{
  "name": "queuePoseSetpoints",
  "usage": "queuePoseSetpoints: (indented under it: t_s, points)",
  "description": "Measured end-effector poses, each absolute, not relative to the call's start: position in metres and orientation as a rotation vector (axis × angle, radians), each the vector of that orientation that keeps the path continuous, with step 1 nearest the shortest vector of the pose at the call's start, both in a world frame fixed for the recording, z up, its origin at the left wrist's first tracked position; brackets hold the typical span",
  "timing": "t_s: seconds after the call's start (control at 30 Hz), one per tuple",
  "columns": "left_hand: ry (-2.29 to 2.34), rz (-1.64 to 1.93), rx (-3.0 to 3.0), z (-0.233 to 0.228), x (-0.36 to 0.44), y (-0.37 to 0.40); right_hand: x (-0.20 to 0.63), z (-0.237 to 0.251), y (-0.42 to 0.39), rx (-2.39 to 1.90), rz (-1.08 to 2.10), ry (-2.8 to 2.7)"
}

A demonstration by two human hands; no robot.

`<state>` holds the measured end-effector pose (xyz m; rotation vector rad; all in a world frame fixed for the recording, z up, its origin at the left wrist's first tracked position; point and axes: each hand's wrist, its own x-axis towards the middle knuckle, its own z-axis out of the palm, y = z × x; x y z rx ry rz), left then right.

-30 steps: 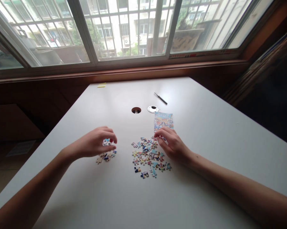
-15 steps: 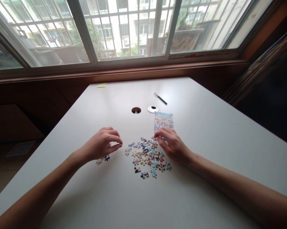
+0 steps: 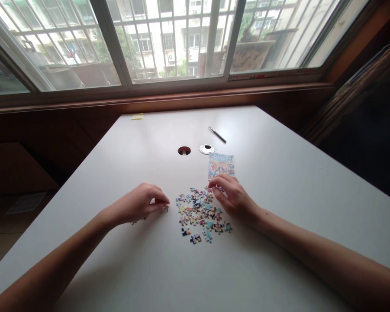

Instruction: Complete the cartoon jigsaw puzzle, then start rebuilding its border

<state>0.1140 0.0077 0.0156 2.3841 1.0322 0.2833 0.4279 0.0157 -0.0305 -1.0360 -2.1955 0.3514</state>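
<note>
Just left of a spread of jigsaw pieces (image 3: 199, 212), my left hand (image 3: 146, 201) pinches a small puzzle piece (image 3: 166, 208) between thumb and fingertips, low over the white table. Behind that hand, a few more pieces lie mostly hidden. My right hand (image 3: 232, 196) rests at the upper right of the spread, fingers loosely curved and thumb slightly apart. Pieces show beneath its fingertips, but it grips none that I can see. A colourful picture card (image 3: 221, 164) lies just beyond the right hand, its near edge partly covered by the fingers.
Farther back on the white table (image 3: 156, 260) are a round cable hole (image 3: 184, 151), its silver cover ring (image 3: 207, 149) and a black pen (image 3: 217, 134). A yellow sticky note (image 3: 137, 116) is at the far left edge. Barred windows stand behind the table.
My left hand has moved slightly right and down and closed on the pale piece left of the spread, shifting it leftward. The right hand has stayed nearly still.
</note>
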Motion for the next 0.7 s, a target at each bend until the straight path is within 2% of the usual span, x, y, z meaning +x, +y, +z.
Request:
queuePoseSetpoints:
  t_s: [0.2, 0.4, 0.53, 0.7]
  points:
    - [1.177, 0.198, 2.568, 0.013, 0.111, 0.010, 0.428, -0.030, 0.015, -1.033, 0.354, -2.201]
    - [1.282, 0.129, 2.542, 0.038, 0.075, 0.023, 0.427, -0.029, 0.016, -1.031, 0.354, -2.199]
    - [1.220, -0.031, 2.464, 0.045, 0.063, 0.024, 0.427, -0.030, 0.015, -1.027, 0.360, -2.205]
    - [1.151, -0.027, 2.451, 0.037, 0.068, 0.021, 0.428, -0.030, 0.015, -1.025, 0.362, -2.200]
